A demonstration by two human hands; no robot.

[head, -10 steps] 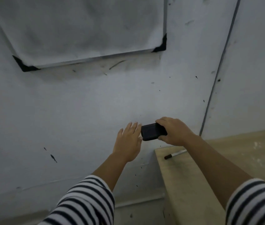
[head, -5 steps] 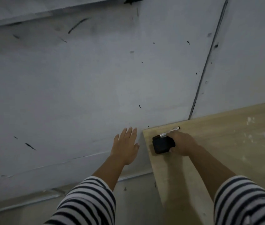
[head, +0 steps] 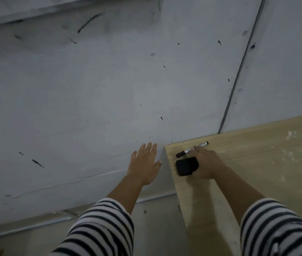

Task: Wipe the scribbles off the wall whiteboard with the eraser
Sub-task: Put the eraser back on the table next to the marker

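Eraser (head: pixel 186 166): black block, flat on wooden tabletop (head: pixel 257 154) near its corner, beside marker pen (head: pixel 191 149). Right hand (head: pixel 204 163) wrapped on it; left hand (head: pixel 144 163) spread, empty, against wall (head: pixel 91 98). Handling: seat flat, release cleanly, avoid nudging marker off edge.

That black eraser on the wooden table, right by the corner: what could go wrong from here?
The eraser sits close to the table corner, under the right hand; a careless nudge might push it off the edge. The marker lies touching those fingers and could roll if bumped. The left hand is spread open toward the marked wall and could pick up smudges.
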